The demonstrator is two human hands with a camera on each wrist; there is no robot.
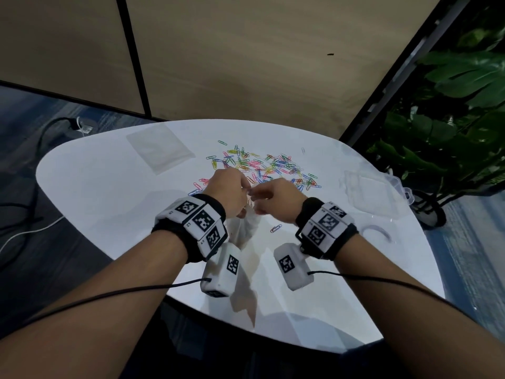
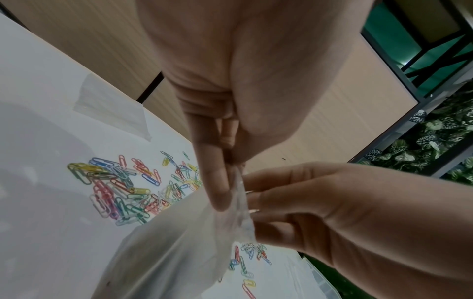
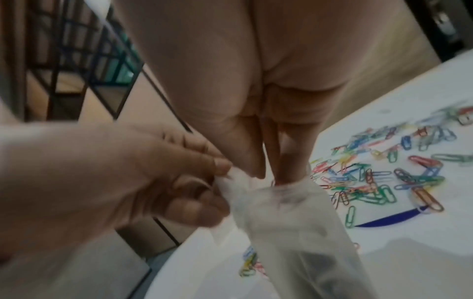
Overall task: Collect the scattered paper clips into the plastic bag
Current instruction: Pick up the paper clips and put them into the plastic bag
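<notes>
A clear plastic bag (image 1: 246,227) hangs above the white table (image 1: 109,192), held between my two hands. My left hand (image 1: 232,192) pinches its top rim from the left, thumb against fingers (image 2: 220,194). My right hand (image 1: 273,201) pinches the same rim from the right, its fingertips (image 3: 253,161) at the bag's mouth (image 3: 281,190). The bag (image 2: 179,252) looks crumpled, and what is inside it is hard to make out. Coloured paper clips (image 1: 262,165) lie scattered just beyond the hands, also in the wrist views (image 2: 120,186) (image 3: 384,178). One clip (image 1: 276,228) lies apart below my right hand.
A second flat clear bag (image 1: 161,151) lies at the table's far left. A clear plastic box (image 1: 374,192) sits at the right edge, with a green plant (image 1: 451,119) beyond it. A curved blue strip (image 3: 391,218) lies near the clips. Cables cross the floor at left.
</notes>
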